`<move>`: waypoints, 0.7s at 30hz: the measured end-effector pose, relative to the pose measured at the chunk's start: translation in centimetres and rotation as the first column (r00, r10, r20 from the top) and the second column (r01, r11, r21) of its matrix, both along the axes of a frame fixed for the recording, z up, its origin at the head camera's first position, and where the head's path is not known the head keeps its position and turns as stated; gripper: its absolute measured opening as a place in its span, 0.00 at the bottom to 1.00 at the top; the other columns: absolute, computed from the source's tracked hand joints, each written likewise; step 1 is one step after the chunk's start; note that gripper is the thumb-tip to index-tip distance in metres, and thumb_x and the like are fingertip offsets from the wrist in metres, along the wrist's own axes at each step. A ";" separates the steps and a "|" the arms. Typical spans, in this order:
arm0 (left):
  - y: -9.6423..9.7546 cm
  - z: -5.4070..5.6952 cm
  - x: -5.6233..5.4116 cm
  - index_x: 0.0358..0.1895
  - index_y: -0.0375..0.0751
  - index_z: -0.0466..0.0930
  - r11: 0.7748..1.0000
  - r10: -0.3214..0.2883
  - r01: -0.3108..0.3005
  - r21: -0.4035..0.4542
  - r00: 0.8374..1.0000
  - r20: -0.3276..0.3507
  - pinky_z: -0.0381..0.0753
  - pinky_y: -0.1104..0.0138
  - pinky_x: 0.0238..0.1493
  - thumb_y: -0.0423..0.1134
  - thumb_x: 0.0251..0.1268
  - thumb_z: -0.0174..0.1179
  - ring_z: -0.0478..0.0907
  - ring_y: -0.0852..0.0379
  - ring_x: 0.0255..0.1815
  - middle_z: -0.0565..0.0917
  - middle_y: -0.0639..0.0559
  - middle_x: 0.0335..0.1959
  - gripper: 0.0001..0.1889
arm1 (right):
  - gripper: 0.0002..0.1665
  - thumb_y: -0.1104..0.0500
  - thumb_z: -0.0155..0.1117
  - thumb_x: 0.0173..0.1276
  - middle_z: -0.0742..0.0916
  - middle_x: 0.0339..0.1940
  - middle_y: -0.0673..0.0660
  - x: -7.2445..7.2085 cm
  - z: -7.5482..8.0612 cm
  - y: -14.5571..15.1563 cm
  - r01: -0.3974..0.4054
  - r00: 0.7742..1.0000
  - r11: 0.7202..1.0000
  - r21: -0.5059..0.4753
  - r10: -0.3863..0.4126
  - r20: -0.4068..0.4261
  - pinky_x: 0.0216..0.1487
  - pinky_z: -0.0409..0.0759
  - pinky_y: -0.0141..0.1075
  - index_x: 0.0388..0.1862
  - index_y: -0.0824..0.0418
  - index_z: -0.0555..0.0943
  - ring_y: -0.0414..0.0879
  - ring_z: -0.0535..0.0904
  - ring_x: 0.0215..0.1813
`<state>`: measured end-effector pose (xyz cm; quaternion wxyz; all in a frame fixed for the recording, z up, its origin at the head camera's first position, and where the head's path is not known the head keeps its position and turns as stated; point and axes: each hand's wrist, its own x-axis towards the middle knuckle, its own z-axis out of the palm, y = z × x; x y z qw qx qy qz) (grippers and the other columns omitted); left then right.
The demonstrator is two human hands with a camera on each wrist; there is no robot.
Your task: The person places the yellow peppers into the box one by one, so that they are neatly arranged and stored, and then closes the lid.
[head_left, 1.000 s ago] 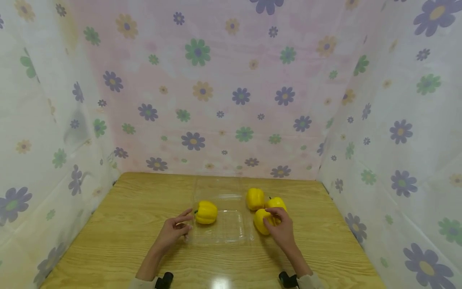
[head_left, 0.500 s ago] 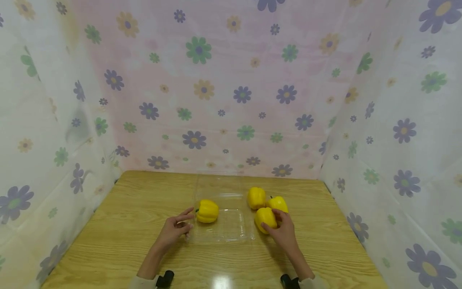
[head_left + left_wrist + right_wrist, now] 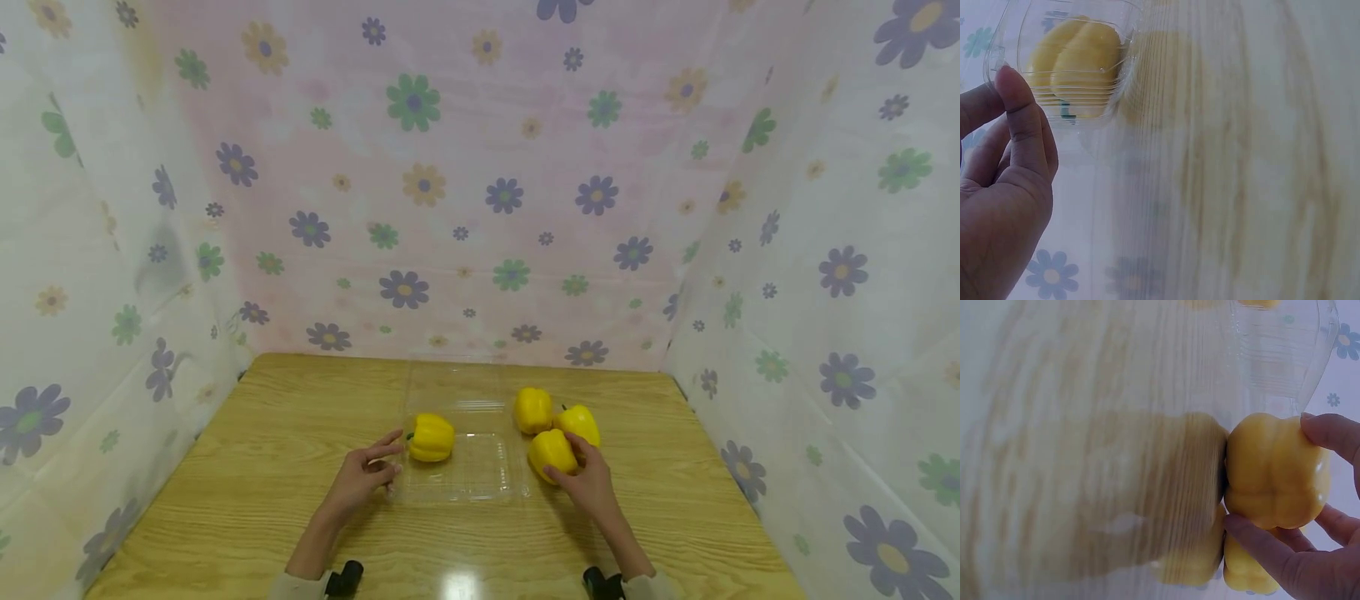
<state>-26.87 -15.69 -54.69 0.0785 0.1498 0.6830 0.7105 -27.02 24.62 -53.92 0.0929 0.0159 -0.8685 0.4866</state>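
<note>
I count four yellow peppers (image 3: 532,411) and one clear plastic container (image 3: 480,479), which stands opened on the wooden table (image 3: 285,425). One pepper (image 3: 431,437) lies inside the container, in its left part. Three are outside, close together on the right. The right hand (image 3: 591,479) holds the nearest of these, the front pepper (image 3: 551,457), with thumb and fingers curved around it, spread as wide as its body. This pepper partly hides another one (image 3: 581,423) behind it. The left hand (image 3: 362,479) has fingers loosely bent, fingertips at the container's rim; whether they pinch it, I cannot tell. The transparent edges are hard to make out. Two black wrist devices (image 3: 345,577) are cut off below.
</note>
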 end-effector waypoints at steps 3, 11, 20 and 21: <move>0.1 -0.1 0.1 0.68 0.17 0.68 1.000 -0.002 0.002 0.007 1.000 0.001 0.82 0.70 0.29 0.26 0.71 0.60 0.78 0.60 0.33 0.56 0.32 0.80 0.26 | 0.43 0.64 0.78 0.59 0.76 0.70 0.72 0.1 0.1 0.1 -0.008 1.000 1.000 -0.009 0.008 -0.011 0.67 0.73 0.62 0.71 0.71 0.71 0.67 0.72 0.69; 0.0 -0.2 0.2 0.67 0.16 0.68 1.000 0.007 -0.007 0.012 1.000 0.006 0.82 0.70 0.30 0.25 0.71 0.60 0.79 0.59 0.34 0.56 0.31 0.80 0.25 | 0.41 0.67 0.76 0.60 0.76 0.72 0.68 -0.2 -0.2 0.4 -0.064 0.998 0.996 -0.065 0.064 0.001 0.71 0.69 0.60 0.72 0.69 0.72 0.64 0.71 0.72; 0.1 0.3 0.2 0.68 0.18 0.69 1.000 0.021 -0.021 0.000 0.999 0.027 0.81 0.70 0.28 0.27 0.71 0.61 0.78 0.58 0.34 0.57 0.33 0.80 0.26 | 0.43 0.67 0.76 0.61 0.74 0.74 0.66 -0.3 0.2 -0.1 -0.111 0.993 0.985 -0.133 0.116 0.030 0.71 0.70 0.57 0.74 0.68 0.70 0.62 0.71 0.73; 0.2 0.4 0.2 0.68 0.18 0.69 1.000 0.021 -0.021 -0.004 0.999 0.030 0.81 0.70 0.28 0.27 0.70 0.62 0.78 0.58 0.35 0.57 0.33 0.80 0.26 | 0.43 0.67 0.76 0.61 0.74 0.74 0.66 -0.3 0.1 -0.1 -0.109 0.993 0.986 -0.128 0.113 0.029 0.71 0.71 0.58 0.74 0.68 0.70 0.63 0.71 0.72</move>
